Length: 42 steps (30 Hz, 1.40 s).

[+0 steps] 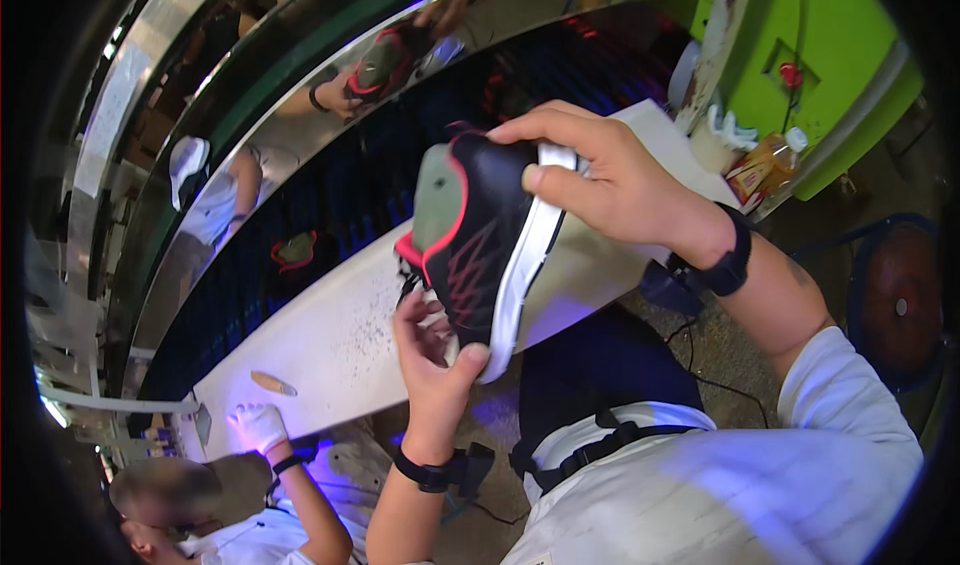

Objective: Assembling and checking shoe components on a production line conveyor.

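Both hands hold a black sneaker (492, 205) with a white sole and red-pink trim, tilted on end above the white table. A green-grey shoe last (440, 195) fills its opening. My right hand (615, 180) grips the upper end of the shoe, its thumb on the white sole and its fingers over the black upper. At the lower end, my left hand (432, 355) is closed around the toe, thumb against the sole edge. Part of the left fingers is hidden behind the shoe. Each wrist wears a black strap.
Beyond the white table (335, 310) runs a dark belt with another shoe (294, 252) on it, below a shiny metal panel (310, 130). A wooden-handled tool (272, 383) lies near a co-worker's gloved hand (260, 427). Right: green machine (800, 25), bottle (772, 165), round stool (895, 305).
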Motion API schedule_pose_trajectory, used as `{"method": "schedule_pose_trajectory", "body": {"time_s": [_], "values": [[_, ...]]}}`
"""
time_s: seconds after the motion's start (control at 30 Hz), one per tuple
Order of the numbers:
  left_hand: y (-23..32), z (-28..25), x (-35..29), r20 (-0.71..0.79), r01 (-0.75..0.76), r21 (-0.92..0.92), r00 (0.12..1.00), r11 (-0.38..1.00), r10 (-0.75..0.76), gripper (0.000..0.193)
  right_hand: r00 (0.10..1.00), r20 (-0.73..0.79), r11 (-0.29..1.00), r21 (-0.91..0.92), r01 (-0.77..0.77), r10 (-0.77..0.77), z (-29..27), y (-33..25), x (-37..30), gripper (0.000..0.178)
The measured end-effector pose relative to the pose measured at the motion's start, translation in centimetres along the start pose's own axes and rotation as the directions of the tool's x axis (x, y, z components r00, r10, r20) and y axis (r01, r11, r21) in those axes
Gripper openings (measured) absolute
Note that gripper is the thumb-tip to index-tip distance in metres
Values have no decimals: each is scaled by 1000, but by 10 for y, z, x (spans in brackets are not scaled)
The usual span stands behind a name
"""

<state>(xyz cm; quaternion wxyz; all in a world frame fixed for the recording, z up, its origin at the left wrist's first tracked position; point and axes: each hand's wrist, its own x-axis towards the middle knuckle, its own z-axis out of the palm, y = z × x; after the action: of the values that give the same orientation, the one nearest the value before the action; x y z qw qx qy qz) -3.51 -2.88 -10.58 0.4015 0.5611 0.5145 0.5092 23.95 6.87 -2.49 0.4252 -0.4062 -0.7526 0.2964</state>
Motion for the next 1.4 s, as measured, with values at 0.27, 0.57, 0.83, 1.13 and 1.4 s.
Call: {"method": "schedule_pose_trajectory", "body": {"time_s": [0.27, 0.57, 0.83, 1.13, 1.4], "values": [[102, 2, 74, 209, -299, 498, 952, 814, 222, 87, 975, -49, 843, 494, 213, -217, 50, 14, 20, 79], [136, -8, 68, 220, -136, 704, 975, 697, -32, 71, 976, 213, 672, 729, -134, -36, 84, -13, 18, 101], [117, -20, 62, 247, -211, 692, 968, 691, 48, 72, 996, -87, 814, 578, 56, -7, 91, -22, 17, 51], [105, -34, 50, 181, -117, 577, 983, 809, 13, 67, 962, -48, 243, 970, -20, 268, 109, -10, 17, 41], [112, -25, 43, 201, -209, 679, 975, 704, 95, 71, 995, -99, 818, 572, 66, -12, 99, -36, 10, 44]]}}
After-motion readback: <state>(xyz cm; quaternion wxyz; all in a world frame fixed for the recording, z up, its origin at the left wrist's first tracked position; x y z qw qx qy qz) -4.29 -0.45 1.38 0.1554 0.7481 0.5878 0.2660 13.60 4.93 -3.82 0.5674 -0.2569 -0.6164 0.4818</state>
